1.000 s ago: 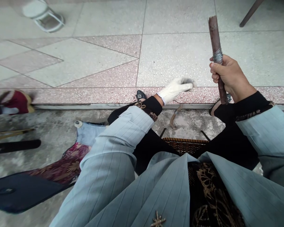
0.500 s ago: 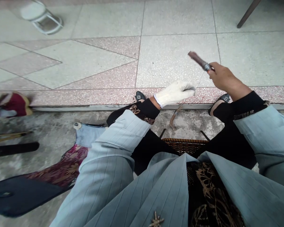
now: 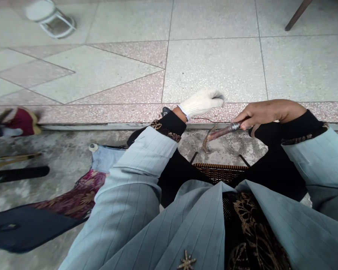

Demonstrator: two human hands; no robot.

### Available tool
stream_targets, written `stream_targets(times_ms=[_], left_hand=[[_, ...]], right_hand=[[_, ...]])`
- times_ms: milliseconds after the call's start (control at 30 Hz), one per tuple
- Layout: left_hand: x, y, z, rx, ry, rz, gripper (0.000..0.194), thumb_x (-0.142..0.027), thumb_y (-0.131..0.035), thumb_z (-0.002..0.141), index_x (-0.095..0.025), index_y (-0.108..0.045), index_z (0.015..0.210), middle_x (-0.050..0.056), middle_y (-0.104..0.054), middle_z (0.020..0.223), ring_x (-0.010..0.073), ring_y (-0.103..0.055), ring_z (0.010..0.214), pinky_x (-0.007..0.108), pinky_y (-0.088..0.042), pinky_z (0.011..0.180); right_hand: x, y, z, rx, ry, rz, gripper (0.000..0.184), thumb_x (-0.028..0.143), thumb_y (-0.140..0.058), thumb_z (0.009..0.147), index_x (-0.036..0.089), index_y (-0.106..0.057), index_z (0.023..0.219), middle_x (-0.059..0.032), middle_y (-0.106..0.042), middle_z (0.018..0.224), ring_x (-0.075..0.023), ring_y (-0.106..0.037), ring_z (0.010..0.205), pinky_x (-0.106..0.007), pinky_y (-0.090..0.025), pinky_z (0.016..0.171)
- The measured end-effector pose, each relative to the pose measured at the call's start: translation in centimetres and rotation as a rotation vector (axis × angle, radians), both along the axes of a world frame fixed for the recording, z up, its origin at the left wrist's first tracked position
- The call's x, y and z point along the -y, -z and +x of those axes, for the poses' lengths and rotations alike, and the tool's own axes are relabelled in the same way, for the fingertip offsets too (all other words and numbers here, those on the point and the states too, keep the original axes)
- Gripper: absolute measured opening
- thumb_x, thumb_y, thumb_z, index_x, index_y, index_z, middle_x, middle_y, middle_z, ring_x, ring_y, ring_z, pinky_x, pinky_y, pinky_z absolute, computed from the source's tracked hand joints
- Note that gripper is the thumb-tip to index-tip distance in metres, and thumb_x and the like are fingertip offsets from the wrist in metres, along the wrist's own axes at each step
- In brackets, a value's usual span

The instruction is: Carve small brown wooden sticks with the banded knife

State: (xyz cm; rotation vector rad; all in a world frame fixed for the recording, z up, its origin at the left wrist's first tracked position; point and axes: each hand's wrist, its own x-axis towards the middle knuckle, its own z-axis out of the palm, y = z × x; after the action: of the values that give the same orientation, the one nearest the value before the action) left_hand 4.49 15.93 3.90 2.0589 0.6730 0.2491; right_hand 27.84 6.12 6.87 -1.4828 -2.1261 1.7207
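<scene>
My right hand [image 3: 266, 112], bare, is closed around a short brown stick [image 3: 221, 132] with silvery wire [image 3: 236, 126] wound around it by my fingers. The stick slants down to the left, and its far end overlaps a curved brown piece, maybe wood or bark [image 3: 205, 144], on the ground; whether they touch I cannot tell. My left hand [image 3: 204, 103], in a white knit glove, is apart from the stick, fingers curled and pinched together. What they hold, if anything, is too small to make out. A thin dark line [image 3: 204, 119] shows just below the glove.
A tiled step edge [image 3: 124, 125] runs across in front of me, above rough concrete. A woven seat [image 3: 218, 173] shows between my legs. To the left lie patterned cloth [image 3: 83, 191] and a dark rod-shaped thing [image 3: 22, 174]. A white stool [image 3: 58, 24] stands far left.
My right hand has swung the stick down, from pointing up-left over the tiles to pointing down-left over the concrete. My gloved left hand has shifted slightly left and up.
</scene>
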Motion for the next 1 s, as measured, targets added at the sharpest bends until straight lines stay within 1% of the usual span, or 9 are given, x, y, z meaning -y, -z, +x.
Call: stream_targets(times_ms=[100,200,333,400,467,600,733,867,1000], left_hand=[[0.2,0.4,0.3,0.013,-0.058,-0.167,0.009,-0.019,-0.062,0.082,-0.014,-0.069,0.081,0.000,-0.058,0.068,0.0111,-0.048,0.065,0.026,-0.036,0.065],[1.2,0.7,0.6,-0.002,-0.045,-0.333,0.009,-0.021,-0.064,0.084,-0.013,-0.067,0.082,-0.001,-0.055,0.067,0.0087,-0.044,0.059,0.025,-0.033,0.058],[2.2,1.3,1.0,0.044,-0.039,-0.404,0.013,-0.027,-0.061,0.089,-0.015,-0.066,0.090,-0.006,-0.041,0.063,0.0062,-0.033,0.052,0.024,-0.024,0.052],[2.3,1.5,1.2,0.072,0.028,-0.407,0.015,-0.027,-0.057,0.091,-0.015,-0.066,0.093,-0.006,-0.039,0.064,0.0066,-0.032,0.052,0.023,-0.024,0.051],[2.3,1.6,1.2,0.081,0.071,-0.353,0.018,-0.027,-0.054,0.092,-0.015,-0.067,0.095,-0.005,-0.042,0.066,0.0074,-0.036,0.054,0.024,-0.027,0.053],[2.5,1.1,1.1,0.000,0.112,-0.151,0.021,-0.028,-0.052,0.091,-0.015,-0.068,0.093,-0.002,-0.052,0.072,0.0096,-0.045,0.063,0.025,-0.033,0.061],[2.9,0.9,1.1,-0.081,0.224,0.023,0.023,-0.027,-0.050,0.090,-0.015,-0.070,0.091,0.000,-0.059,0.078,0.0120,-0.051,0.072,0.026,-0.035,0.068],[2.8,1.0,1.2,-0.106,0.270,0.087,0.027,-0.029,-0.050,0.089,-0.015,-0.073,0.095,0.001,-0.065,0.082,0.0137,-0.055,0.076,0.027,-0.035,0.070],[2.1,0.8,1.3,-0.139,0.273,0.124,0.024,-0.026,-0.052,0.088,-0.014,-0.072,0.091,0.000,-0.063,0.075,0.0129,-0.053,0.071,0.027,-0.034,0.068]], right_hand=[[0.0,-1.6,0.6,-0.007,0.037,0.018,0.030,0.043,-0.080,0.074,0.031,-0.082,0.101,0.0031,-0.075,0.080,-0.0212,-0.065,0.084,-0.034,-0.051,0.073],[0.3,-2.4,0.7,-0.039,0.237,0.120,0.022,0.040,-0.079,0.077,0.027,-0.081,0.095,0.0013,-0.072,0.077,-0.0176,-0.062,0.076,-0.030,-0.049,0.068],[0.5,-1.9,-0.2,-0.091,0.549,0.291,0.016,0.037,-0.071,0.087,0.022,-0.077,0.086,-0.0026,-0.065,0.072,-0.0136,-0.053,0.062,-0.030,-0.044,0.059],[0.3,-1.5,-0.7,-0.053,0.650,0.359,0.019,0.036,-0.065,0.092,0.020,-0.075,0.093,-0.0048,-0.066,0.076,-0.0140,-0.052,0.061,-0.031,-0.043,0.059],[0.0,-1.0,-1.2,0.099,0.677,0.429,0.022,0.034,-0.063,0.093,0.020,-0.073,0.107,-0.0069,-0.067,0.083,-0.0166,-0.056,0.065,-0.032,-0.043,0.061],[-0.3,-0.3,-1.9,0.600,0.487,0.546,0.039,0.033,-0.059,0.094,0.016,-0.061,0.130,-0.0146,-0.070,0.097,-0.0256,-0.062,0.080,-0.038,-0.043,0.068],[0.0,0.2,-2.3,0.901,0.169,0.452,0.034,0.032,-0.053,0.097,0.014,-0.061,0.125,-0.0177,-0.069,0.093,-0.0276,-0.062,0.079,-0.039,-0.042,0.067],[0.5,0.0,-2.3,0.846,-0.154,0.307,0.022,0.031,-0.055,0.093,0.020,-0.066,0.109,-0.0126,-0.069,0.090,-0.0247,-0.060,0.074,-0.038,-0.041,0.065],[0.7,-1.0,-1.7,0.492,-0.293,0.169,0.025,0.043,-0.055,0.093,0.023,-0.068,0.100,-0.0082,-0.069,0.092,-0.0222,-0.059,0.076,-0.036,-0.043,0.068]])
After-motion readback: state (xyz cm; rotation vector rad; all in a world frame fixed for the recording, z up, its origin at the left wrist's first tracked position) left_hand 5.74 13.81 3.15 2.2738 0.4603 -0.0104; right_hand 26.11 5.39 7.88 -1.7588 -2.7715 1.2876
